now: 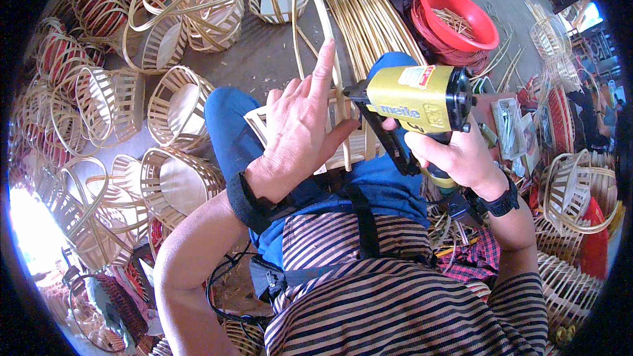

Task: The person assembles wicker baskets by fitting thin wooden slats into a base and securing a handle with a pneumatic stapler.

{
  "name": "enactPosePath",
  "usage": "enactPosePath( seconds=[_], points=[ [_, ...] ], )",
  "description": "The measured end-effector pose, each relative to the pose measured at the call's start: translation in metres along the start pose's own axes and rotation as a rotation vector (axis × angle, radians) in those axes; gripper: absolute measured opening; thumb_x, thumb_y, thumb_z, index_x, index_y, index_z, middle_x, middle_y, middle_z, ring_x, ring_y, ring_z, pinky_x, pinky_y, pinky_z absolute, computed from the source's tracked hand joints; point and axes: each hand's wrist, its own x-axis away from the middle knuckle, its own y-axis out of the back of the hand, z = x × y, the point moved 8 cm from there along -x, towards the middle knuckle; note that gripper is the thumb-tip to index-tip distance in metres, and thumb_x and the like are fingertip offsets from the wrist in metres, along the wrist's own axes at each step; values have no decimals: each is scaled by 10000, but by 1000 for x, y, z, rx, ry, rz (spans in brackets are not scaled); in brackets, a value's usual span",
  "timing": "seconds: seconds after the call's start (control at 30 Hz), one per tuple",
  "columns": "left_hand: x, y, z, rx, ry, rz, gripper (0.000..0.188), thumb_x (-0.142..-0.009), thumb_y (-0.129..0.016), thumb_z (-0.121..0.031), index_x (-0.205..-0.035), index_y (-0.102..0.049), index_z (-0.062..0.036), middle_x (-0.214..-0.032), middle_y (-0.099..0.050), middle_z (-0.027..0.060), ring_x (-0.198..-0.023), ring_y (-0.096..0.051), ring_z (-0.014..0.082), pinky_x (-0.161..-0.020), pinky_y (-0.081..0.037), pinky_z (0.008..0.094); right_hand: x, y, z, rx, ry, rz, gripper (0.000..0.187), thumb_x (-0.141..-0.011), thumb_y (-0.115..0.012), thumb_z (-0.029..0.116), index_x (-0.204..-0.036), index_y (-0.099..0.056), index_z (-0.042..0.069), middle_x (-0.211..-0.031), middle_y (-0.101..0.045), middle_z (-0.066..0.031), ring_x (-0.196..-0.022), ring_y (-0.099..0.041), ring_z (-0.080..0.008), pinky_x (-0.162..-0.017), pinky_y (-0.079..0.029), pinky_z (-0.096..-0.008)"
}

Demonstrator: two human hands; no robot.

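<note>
A pale bamboo basket (357, 146) with a tall hooped handle (322, 10) rests in my lap between my knees, partly covered by my hands. My left hand (297, 118) grips it at the rim by the foot of the handle. Its index finger lies stretched along the handle, its thumb reaches across toward the right, and the other fingers are curled. In my right hand (455, 158) is a yellow and black pneumatic nail gun (412, 95), held by its grip. The gun's nose is at the handle near the basket rim, just right of my left hand; exact contact is hidden.
Several finished-looking baskets (181, 178) stand on the left floor, with stacked ones beyond. A bundle of bamboo strips (359, 13) lies ahead. A red basin (455, 23) holding short sticks is at the far right. More baskets (570, 191) and a checked cloth (476, 257) lie on the right.
</note>
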Motion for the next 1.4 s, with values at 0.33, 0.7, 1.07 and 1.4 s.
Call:
enactPosePath(
  seconds=[0.33,0.7,1.07,1.4],
  points=[
    [-4,0,-1,10,4,-5,968,-574,-687,-190,-1288,-50,-41,-821,-545,100,-788,-512,270,-648,-334,387,-4,0,5,101,-3,24,308,-729,-510,29,-1034,-476,8,-821,-585,-31,-561,-505,-54,-490,-416,-191],
    [-8,12,14,-70,-45,-42,925,-570,-695,-250,-1280,-138,-49,-983,-466,138,-899,-437,272,-758,-338,419,3,17,-23,-121,-73,-6,389,-743,-503,26,-1115,-390,36,-820,-560,-54,-472,-457,-53,-409,-386,-174],
    [27,4,102,309,221,158,598,-539,-736,-262,-989,-435,-9,-931,-458,104,-876,-466,214,-768,-375,304,153,207,-220,824,-210,-815,278,-714,-555,169,-913,-476,-8,-712,-506,-69,-669,-479,-187,-618,-391,-290],
    [-17,-83,-3,-307,-54,6,154,-680,-508,-106,-815,-469,-44,-812,-457,102,-733,-510,246,-568,-454,346,258,252,-348,1070,-966,-1049,323,-691,-550,161,-955,-465,-5,-810,-493,-114,-761,-462,-242,-690,-372,-325]
  ],
)
